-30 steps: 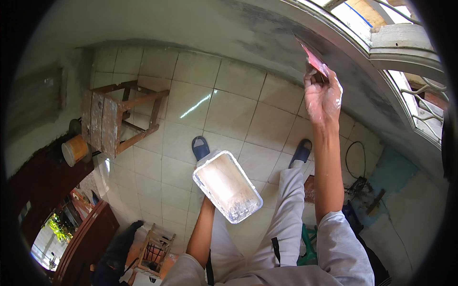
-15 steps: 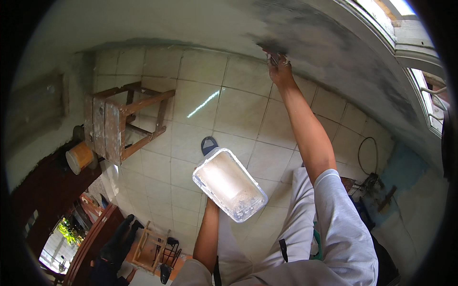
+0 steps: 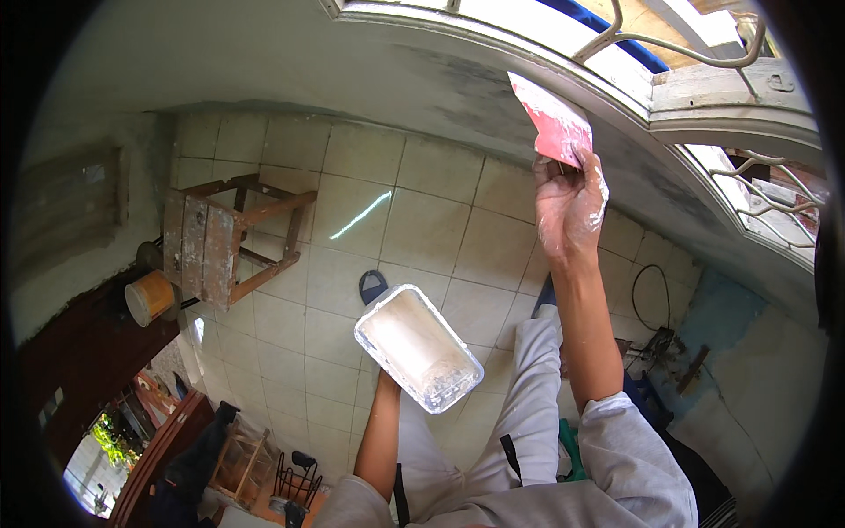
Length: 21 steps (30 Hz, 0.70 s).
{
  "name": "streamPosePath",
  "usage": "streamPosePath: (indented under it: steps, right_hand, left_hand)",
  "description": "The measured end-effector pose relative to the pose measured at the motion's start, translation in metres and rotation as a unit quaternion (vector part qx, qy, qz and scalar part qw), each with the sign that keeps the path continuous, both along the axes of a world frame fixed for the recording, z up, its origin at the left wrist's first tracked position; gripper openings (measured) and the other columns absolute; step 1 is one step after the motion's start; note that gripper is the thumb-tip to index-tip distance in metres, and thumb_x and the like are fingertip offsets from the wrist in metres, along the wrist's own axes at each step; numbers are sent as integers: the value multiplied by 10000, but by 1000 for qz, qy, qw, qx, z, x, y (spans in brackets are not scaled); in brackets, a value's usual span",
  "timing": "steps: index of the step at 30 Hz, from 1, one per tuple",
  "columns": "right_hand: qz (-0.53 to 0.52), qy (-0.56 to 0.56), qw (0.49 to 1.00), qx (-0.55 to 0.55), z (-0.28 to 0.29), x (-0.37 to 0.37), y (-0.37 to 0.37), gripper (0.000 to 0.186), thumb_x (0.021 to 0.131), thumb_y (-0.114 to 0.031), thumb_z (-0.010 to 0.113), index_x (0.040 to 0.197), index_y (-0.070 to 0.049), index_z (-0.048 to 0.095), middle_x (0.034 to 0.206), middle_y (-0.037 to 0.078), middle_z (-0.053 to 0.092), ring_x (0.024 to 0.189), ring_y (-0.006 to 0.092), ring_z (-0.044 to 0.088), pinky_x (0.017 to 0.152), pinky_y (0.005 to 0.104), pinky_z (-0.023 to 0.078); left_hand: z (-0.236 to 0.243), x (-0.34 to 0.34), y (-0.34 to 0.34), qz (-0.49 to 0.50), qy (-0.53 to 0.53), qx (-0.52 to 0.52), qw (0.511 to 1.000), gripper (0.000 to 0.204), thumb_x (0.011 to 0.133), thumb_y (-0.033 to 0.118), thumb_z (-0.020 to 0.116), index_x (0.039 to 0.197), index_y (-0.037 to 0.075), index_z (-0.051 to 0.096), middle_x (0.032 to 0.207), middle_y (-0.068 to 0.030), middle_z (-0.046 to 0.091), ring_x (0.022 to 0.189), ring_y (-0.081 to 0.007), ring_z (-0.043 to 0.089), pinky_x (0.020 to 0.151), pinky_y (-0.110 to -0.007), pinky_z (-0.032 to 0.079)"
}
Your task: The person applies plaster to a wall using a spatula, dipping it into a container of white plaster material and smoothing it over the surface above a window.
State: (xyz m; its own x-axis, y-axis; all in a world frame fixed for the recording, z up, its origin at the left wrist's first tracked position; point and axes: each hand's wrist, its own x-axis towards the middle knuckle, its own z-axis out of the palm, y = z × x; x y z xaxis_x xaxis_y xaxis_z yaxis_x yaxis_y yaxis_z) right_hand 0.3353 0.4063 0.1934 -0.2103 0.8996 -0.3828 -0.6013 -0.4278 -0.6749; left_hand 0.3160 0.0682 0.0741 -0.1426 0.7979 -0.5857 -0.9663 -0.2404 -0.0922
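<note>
My right hand (image 3: pixel 570 209), smeared with white paste, is raised at the wall by the window. Its fingers close on a red putty spreader (image 3: pixel 563 132), whose flat blade carries white streaks and points up toward the wall. Below it, the wall (image 3: pixel 480 95) shows dark grey patches. In front of my body, a rectangular plastic tub (image 3: pixel 475 363) with a white-crusted rim rests on my left hand (image 3: pixel 387 384). Pale paste coats the tub's inside. The tub hides the fingers of that hand.
A worn wooden stool (image 3: pixel 207 242) lies on its side on the tiled floor at left, near an orange-and-white bucket (image 3: pixel 150 297). The window frame and grille (image 3: pixel 687 53) border the upper right. At lower left, a person in dark clothing (image 3: pixel 189 458) is near a wooden frame (image 3: pixel 242 466).
My right hand has risen from low on the wall toward the window, turning so the spreader shows fully. The tub stays nearly in place, and the view has shifted toward the window.
</note>
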Motion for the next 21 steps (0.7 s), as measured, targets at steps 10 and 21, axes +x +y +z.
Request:
streamPosePath:
  steps: [10,21]
  right_hand:
    - [70,-28,973,-217,-306,-6,53,174,1039,-141,461,1176,-37,486,1201,114,572,1103,212,561,903,320,515]
    - [-5,60,979,-195,-161,-49,65,154,996,-47,491,1121,43,497,1143,184,587,1046,319,612,857,343,560]
  left_hand:
    - [-33,12,-3,-25,18,21,999,747,935,549,560,1464,57,366,1196,-142,582,1145,-380,570,948,-555,515]
    - [-14,3,-13,19,19,-5,1000,750,935,548,561,1466,57,361,1209,-145,579,1148,-385,566,950,-563,511]
